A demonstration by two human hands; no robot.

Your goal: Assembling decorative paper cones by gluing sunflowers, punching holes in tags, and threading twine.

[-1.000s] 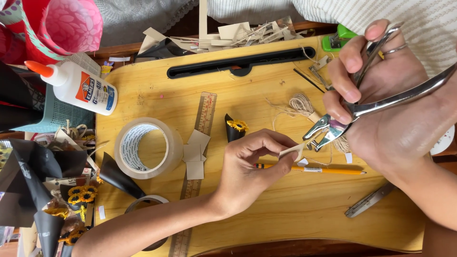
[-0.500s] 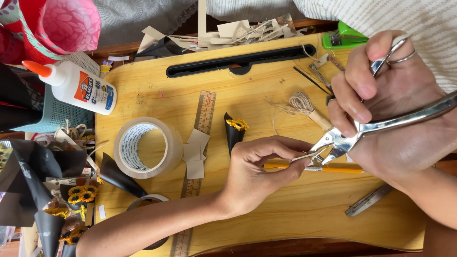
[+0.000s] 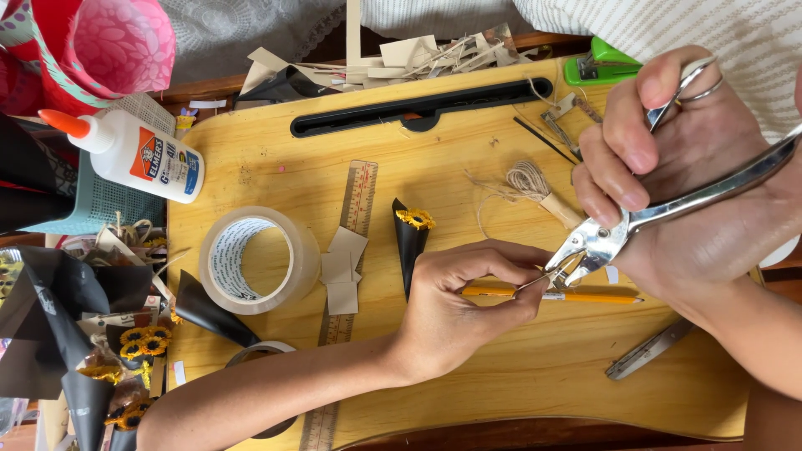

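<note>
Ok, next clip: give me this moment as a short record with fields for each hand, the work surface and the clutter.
Left hand: left hand pinches a small tan tag at its fingertips
Right hand: right hand grips a silver hole punch, its head at the tag
Under the hands: yellow pencil lying flat
Surface: wooden lap desk
Centre: black paper cone with a yellow flower, wooden ruler, tape roll
Far edge: green stapler, twine bundle
Left side: glue bottle

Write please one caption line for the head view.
Right hand closes a metal hole punch on a small paper tag pinched by the left hand.
</note>
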